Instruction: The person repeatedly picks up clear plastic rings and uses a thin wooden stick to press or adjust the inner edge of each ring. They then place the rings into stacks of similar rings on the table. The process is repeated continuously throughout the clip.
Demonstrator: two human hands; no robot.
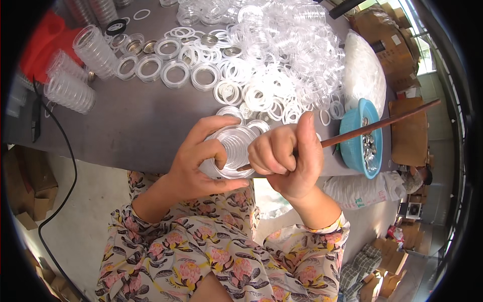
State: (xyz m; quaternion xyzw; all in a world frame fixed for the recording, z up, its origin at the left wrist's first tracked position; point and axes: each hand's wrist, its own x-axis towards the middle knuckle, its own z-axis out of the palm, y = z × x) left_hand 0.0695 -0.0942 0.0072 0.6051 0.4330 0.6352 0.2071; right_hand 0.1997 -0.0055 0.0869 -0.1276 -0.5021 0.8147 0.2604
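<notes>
My left hand [191,158] is curled around a clear round plastic capsule [234,138], whose nested circular rims face up; whether it is one piece or a stack I cannot tell. A slim brown wooden stick [372,126] is gripped in my right hand [292,151], its fingers wrapped round and the thumb raised. The stick's lower tip touches or sits just at the capsule's near rim, and its long end slants up to the right. Just beyond my hands lie white rings [259,98] and open clear round cases [205,76] on the grey table [131,113].
A heap of clear plastic cases [302,45] covers the far table. A blue basket [359,161] of small shiny pieces stands at the right edge, near a stuffed clear bag [365,70]. Stacked clear cases [70,90] and a black cable [75,171] are at left. Cardboard boxes [30,181] stand on the floor.
</notes>
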